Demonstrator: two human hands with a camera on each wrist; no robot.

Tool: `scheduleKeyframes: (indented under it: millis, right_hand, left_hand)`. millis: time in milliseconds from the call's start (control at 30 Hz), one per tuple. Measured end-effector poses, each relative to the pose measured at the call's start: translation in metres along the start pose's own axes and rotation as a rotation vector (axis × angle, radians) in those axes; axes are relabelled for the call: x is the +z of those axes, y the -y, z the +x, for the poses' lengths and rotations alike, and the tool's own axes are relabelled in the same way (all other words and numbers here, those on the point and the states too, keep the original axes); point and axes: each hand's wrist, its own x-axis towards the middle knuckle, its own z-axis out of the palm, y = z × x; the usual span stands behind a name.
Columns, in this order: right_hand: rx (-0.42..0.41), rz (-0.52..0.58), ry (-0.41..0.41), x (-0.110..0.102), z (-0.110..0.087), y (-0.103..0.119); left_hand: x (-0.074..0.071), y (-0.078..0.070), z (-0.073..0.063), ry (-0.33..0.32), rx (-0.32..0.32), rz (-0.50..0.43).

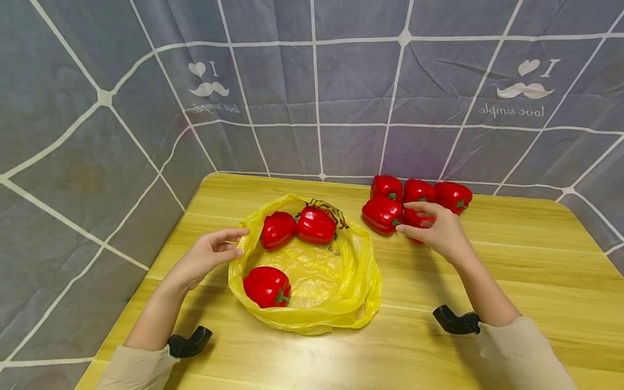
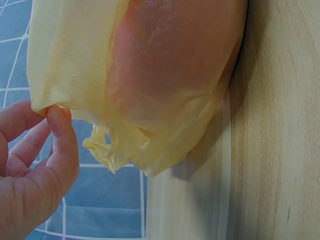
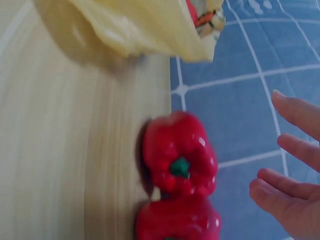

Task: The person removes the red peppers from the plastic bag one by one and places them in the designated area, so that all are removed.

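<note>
A yellow plastic bag (image 1: 312, 279) lies with its mouth spread wide on the table, three red bell peppers inside: one at the front left (image 1: 267, 287), two at the back (image 1: 278, 230). My left hand (image 1: 207, 254) pinches the bag's left rim between thumb and fingers, clearest in the left wrist view, where a pepper shows dimly through the plastic. Right of the bag, my right hand (image 1: 441, 230) hovers over a red bell pepper (image 1: 414, 219) that it partly hides. In the right wrist view its fingers (image 3: 300, 155) are spread, apart from the peppers.
Several red bell peppers (image 1: 382, 214) cluster at the table's back right, the rightmost one (image 1: 453, 196) on its side. Behind the wooden table (image 1: 526, 271) hangs a grey curtain (image 1: 351, 81) with white lines. Black wrist mounts (image 1: 190, 342) sit on both forearms.
</note>
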Motion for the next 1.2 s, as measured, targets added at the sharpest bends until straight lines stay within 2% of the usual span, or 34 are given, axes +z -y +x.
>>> scheduleKeyframes:
  millis: [233,367,567,1200]
  right_hand:
    - [-0.101,0.026,0.024,0.018,-0.005,0.011]
    - [-0.131,0.064,0.05,0.028,-0.01,0.018]
    - [-0.144,0.17,0.14,0.046,-0.015,0.03]
    - [-0.242,0.282,0.429,0.119,-0.023,0.078]
  left_hand:
    - [0.001,0.001,0.0,0.008,-0.001,-0.003]
    - [0.001,-0.001,0.0,0.011,-0.01,-0.001]
    - [0.001,-0.001,0.001,0.02,-0.012,0.005]
    - [0.003,-0.001,0.0,0.023,0.021,-0.037]
